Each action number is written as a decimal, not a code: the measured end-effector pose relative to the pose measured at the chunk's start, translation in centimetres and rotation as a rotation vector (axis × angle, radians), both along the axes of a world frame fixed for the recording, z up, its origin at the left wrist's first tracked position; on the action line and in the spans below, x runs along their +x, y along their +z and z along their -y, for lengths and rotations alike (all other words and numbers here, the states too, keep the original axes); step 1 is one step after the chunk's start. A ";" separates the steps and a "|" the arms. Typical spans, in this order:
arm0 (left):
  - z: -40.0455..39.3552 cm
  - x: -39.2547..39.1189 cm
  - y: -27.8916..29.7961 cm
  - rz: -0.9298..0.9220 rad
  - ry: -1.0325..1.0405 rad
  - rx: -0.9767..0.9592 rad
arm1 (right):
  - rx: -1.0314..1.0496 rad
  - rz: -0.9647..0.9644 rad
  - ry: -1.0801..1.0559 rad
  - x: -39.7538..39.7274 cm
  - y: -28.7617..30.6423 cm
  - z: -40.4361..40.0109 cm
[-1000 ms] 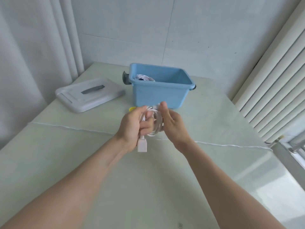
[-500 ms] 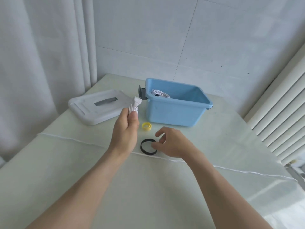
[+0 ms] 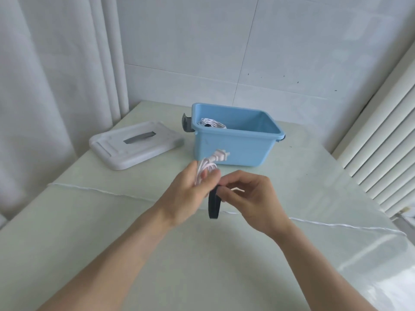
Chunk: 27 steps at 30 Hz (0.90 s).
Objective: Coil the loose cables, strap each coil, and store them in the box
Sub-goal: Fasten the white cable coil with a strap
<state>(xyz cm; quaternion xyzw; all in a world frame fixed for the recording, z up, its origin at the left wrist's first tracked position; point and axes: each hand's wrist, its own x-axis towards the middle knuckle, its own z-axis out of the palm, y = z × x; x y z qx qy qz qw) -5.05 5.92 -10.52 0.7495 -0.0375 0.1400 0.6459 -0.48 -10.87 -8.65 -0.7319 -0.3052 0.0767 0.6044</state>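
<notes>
While the coil is held off the tabletop, here is how things stand in the one head view:
Left hand (image 3: 187, 194): its grip is clamped on a bunched white cable coil (image 3: 205, 168), held above the tabletop (image 3: 112, 221) just in front of the box, with the plug end (image 3: 221, 155) sticking up past the fingers
Right hand (image 3: 249, 199): fingertips pinched on the top of a black strap (image 3: 213, 204), which hangs down as a loop right beside the left hand; the strap is not yet around the coil
Box (image 3: 235, 145): blue, open, standing toward the back of the tabletop; one white coil with a dark band (image 3: 212, 124) already lies inside at its left end
Lid (image 3: 137, 144): white with a grey handle, lying flat to the left of the box, apart from it
Done so far, by my reading: at least one cable is coiled, strapped and stored; the cable in hand looks coiled
Left to do, by my reading: wrap and close the strap on this coil, then drop it into the box
Other cables: a thin white line (image 3: 336, 225) runs across the tabletop under the hands; I cannot tell whether it is a loose cable or a seam
</notes>
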 end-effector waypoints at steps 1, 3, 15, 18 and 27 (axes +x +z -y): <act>0.3 -0.1 -0.3 -0.015 -0.038 0.061 | 0.037 -0.010 0.014 -0.2 -0.4 0.3; 0.7 -0.4 -0.8 -0.024 -0.055 0.178 | 0.059 0.023 0.027 -0.5 -1.0 0.5; 0.6 -0.2 -0.6 0.063 0.170 0.145 | -0.272 0.113 -0.408 1.2 -0.8 2.6; 1.0 -0.5 -0.7 0.075 0.152 0.205 | -0.238 0.613 -0.434 0.7 -0.8 2.4; 3.5 -1.3 -0.2 0.115 0.308 0.179 | 0.124 -0.278 -0.054 -2.7 -1.3 -0.5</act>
